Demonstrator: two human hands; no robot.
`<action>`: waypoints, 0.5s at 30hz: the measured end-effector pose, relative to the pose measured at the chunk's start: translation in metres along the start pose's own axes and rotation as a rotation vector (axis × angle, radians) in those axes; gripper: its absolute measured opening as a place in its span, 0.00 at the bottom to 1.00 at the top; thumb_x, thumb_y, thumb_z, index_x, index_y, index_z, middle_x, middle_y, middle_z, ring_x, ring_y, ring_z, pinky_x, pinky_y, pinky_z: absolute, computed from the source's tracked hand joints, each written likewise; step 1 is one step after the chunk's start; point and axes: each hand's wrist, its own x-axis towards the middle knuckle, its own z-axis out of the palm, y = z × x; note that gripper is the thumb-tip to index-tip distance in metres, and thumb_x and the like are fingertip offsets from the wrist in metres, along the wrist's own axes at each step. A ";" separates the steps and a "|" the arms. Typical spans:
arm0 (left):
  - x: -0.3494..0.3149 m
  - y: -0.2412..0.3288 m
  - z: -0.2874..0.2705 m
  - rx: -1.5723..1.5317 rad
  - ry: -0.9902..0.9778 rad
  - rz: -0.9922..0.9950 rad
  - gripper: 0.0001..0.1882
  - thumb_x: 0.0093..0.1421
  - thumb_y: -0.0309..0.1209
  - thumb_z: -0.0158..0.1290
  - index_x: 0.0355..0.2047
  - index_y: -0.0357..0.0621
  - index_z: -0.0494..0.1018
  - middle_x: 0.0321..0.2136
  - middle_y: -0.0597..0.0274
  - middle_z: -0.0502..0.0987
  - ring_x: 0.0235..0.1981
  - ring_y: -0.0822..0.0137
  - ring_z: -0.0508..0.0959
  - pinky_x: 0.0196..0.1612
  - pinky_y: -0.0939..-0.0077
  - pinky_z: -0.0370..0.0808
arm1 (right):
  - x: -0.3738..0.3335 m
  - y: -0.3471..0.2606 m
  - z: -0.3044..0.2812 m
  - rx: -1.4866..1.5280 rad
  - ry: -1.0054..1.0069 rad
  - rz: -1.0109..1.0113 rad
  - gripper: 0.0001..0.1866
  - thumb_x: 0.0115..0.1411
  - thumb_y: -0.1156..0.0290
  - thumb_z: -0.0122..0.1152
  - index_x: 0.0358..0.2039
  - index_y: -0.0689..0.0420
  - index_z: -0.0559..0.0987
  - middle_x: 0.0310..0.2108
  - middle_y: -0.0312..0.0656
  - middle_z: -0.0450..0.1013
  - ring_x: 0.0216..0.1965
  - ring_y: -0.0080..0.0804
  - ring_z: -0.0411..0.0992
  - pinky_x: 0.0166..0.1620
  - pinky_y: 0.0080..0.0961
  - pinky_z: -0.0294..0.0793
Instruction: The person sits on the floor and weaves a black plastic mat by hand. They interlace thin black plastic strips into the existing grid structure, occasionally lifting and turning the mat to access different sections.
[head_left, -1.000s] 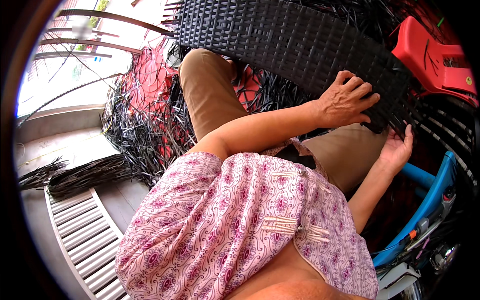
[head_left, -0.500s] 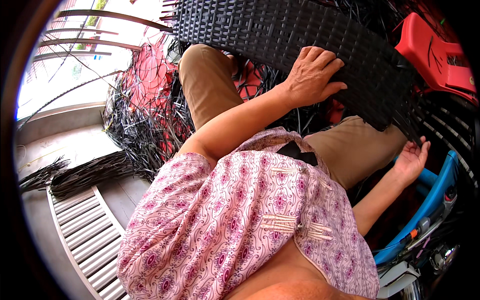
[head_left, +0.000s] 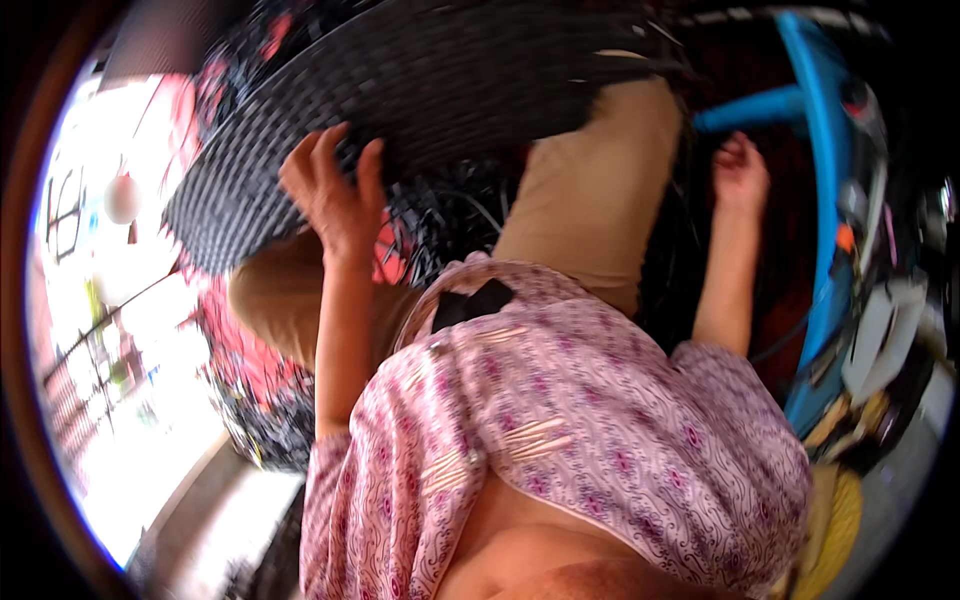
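A curved panel woven from dark flat strips (head_left: 290, 110) lies across my knees, its left end tilted down. My left hand (head_left: 335, 195) rests on the panel's near edge, with fingers and thumb spread apart. To the right, beyond my tan-trousered knee (head_left: 590, 190), my right hand (head_left: 741, 172) is raised away from the panel with its fingers curled together. It is slightly smeared by motion, and anything in the fingers cannot be made out. The panel's right end is blurred, with loose strip ends (head_left: 655, 45) around it.
A blue plastic frame (head_left: 825, 190) stands close to the right of my right hand, with tools (head_left: 855, 215) beside it. Loose black strips (head_left: 450, 200) lie in a tangle between my legs, over something red. More strips (head_left: 260, 420) lie at the left, near a bright opening.
The view has turned, and the panel now tilts the other way, lower at its left. My left hand remains at its edge; my right hand has moved clear of the strip ends.
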 end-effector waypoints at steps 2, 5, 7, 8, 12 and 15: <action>0.009 0.025 0.008 -0.076 -0.039 0.101 0.18 0.60 0.36 0.61 0.48 0.42 0.76 0.47 0.53 0.74 0.50 0.52 0.71 0.56 0.57 0.64 | 0.006 0.023 -0.036 0.071 0.010 0.134 0.14 0.69 0.60 0.54 0.42 0.60 0.75 0.36 0.45 0.80 0.30 0.32 0.76 0.29 0.26 0.74; 0.018 0.061 0.028 -0.143 -0.114 0.193 0.21 0.62 0.38 0.60 0.52 0.43 0.75 0.51 0.54 0.73 0.53 0.53 0.69 0.59 0.57 0.61 | -0.044 0.046 -0.015 -0.410 0.016 -0.154 0.33 0.69 0.44 0.45 0.65 0.56 0.67 0.42 0.44 0.81 0.33 0.26 0.77 0.36 0.22 0.72; 0.021 0.079 0.043 -0.123 -0.124 0.282 0.23 0.62 0.41 0.59 0.54 0.44 0.74 0.53 0.54 0.72 0.55 0.54 0.68 0.60 0.56 0.59 | -0.034 0.054 -0.051 -0.653 -0.155 -0.021 0.27 0.68 0.50 0.49 0.59 0.55 0.74 0.40 0.41 0.81 0.32 0.23 0.76 0.35 0.21 0.72; 0.018 0.081 0.046 -0.070 -0.153 0.283 0.25 0.62 0.43 0.58 0.56 0.45 0.73 0.55 0.56 0.70 0.56 0.55 0.67 0.60 0.56 0.58 | -0.034 0.058 -0.066 -0.818 -0.248 0.080 0.25 0.67 0.51 0.50 0.57 0.54 0.76 0.39 0.39 0.81 0.32 0.22 0.77 0.35 0.21 0.73; 0.015 0.078 0.061 -0.021 -0.090 0.308 0.25 0.62 0.44 0.59 0.56 0.47 0.74 0.55 0.56 0.70 0.57 0.55 0.67 0.60 0.56 0.58 | 0.009 0.097 -0.152 -0.923 -0.036 0.202 0.15 0.64 0.66 0.58 0.49 0.55 0.82 0.34 0.35 0.80 0.26 0.19 0.75 0.29 0.18 0.72; 0.016 0.082 0.067 -0.042 -0.066 0.328 0.25 0.63 0.45 0.58 0.56 0.46 0.74 0.55 0.54 0.70 0.55 0.53 0.68 0.59 0.55 0.59 | 0.071 0.114 -0.218 -0.764 0.278 0.043 0.13 0.63 0.68 0.60 0.47 0.56 0.82 0.33 0.36 0.80 0.24 0.20 0.75 0.28 0.18 0.73</action>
